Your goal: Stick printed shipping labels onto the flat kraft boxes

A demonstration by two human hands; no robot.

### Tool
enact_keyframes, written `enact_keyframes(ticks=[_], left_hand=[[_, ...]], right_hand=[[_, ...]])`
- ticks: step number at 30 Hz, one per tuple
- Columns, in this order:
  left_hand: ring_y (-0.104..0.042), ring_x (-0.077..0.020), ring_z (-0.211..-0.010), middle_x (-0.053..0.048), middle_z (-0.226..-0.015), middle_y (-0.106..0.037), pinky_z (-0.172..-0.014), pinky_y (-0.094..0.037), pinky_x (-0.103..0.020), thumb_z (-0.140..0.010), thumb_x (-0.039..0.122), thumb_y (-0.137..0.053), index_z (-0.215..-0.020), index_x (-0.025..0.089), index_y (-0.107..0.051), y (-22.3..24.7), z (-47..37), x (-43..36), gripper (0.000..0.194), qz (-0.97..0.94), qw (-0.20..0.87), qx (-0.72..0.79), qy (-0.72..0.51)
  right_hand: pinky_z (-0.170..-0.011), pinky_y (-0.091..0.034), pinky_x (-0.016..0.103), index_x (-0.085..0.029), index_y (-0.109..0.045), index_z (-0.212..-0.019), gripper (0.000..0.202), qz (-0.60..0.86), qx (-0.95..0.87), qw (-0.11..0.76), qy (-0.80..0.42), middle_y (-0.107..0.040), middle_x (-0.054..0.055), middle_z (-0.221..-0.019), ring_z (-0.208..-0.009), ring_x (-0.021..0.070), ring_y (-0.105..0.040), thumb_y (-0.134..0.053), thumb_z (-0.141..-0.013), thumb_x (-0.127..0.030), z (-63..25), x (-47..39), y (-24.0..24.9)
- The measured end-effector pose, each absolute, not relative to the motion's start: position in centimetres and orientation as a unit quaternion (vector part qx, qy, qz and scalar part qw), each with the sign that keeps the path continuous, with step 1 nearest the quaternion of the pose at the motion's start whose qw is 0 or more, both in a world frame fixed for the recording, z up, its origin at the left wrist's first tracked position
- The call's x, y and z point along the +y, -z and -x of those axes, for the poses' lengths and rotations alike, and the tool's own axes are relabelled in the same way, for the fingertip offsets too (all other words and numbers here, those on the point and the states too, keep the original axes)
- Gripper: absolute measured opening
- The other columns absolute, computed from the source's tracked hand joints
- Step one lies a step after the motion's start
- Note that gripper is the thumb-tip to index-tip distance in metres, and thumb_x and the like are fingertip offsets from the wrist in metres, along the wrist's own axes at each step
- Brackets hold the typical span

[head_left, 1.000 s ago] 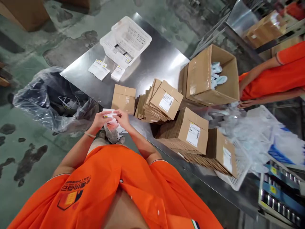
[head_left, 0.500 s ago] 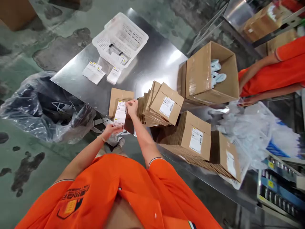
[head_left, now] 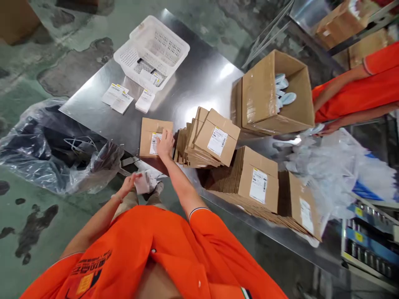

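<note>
A flat brown carton (head_left: pixel 147 126) lies at the near edge of the steel table, with a white shipping label (head_left: pixel 154 144) on its face. My right hand (head_left: pixel 166 144) rests over the label's right side, fingers slightly bent and pressing on it, gripping nothing. Off the table edge, my left hand (head_left: pixel 128 185) pinches a pale piece of paper (head_left: pixel 143 182), blurred by motion. Right of my right hand lean a fanned pile of labelled flat cartons (head_left: pixel 204 139) and a longer row of them (head_left: pixel 252 178).
A white basket (head_left: pixel 170 41) stands at the back, with label stacks (head_left: pixel 145 101) before it. An open box (head_left: pixel 258 95) of pale slipper-like items is to the right, beside a co-worker's arm (head_left: pixel 339 87) and plastic bags (head_left: pixel 336 166). A lined bin (head_left: pixel 62 149) sits left.
The label strip between both hands is gone; a label now lies on the flat carton under my right hand. My left hand has moved left and down with a pale piece of paper.
</note>
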State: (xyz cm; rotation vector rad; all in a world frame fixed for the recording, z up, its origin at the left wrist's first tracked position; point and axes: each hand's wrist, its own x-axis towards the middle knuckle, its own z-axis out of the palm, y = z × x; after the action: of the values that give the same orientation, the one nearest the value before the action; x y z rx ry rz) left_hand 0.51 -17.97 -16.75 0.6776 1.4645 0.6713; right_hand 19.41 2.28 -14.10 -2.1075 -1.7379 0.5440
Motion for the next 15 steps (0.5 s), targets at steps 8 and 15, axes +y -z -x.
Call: enact_keyframes(ticks=[8, 15], left_hand=[[-0.073, -0.0258, -0.078, -0.011, -0.093, -0.082, -0.085, -0.055, -0.034, -0.079, 0.035, -0.078, -0.142, 0.012, -0.072, 14.4, -0.6, -7.7, 0.068, -0.409, 0.465, 0.722, -0.307], [-0.074, -0.0453, -0.112, -0.023, -0.099, -0.08, -0.098, -0.049, -0.047, -0.09, 0.024, -0.074, -0.142, 0.015, -0.074, 14.2, -2.8, -5.8, 0.053, -0.515, 0.365, 0.765, -0.13]], right_hand=[[-0.125, -0.04, 0.057, -0.003, -0.037, -0.167, 0.067, 0.78, -0.559, 0.166, -0.228, -0.033, 0.032, -0.173, -0.157, 0.0407, -0.042, -0.042, -0.107, -0.033, -20.5, 0.3, 13.5], [-0.138, -0.011, 0.052, -0.004, -0.032, -0.17, 0.073, 0.622, -0.736, 0.057, -0.263, -0.022, 0.024, -0.18, -0.171, 0.0303, -0.017, -0.05, -0.108, -0.038, -17.9, -0.1, 14.9]])
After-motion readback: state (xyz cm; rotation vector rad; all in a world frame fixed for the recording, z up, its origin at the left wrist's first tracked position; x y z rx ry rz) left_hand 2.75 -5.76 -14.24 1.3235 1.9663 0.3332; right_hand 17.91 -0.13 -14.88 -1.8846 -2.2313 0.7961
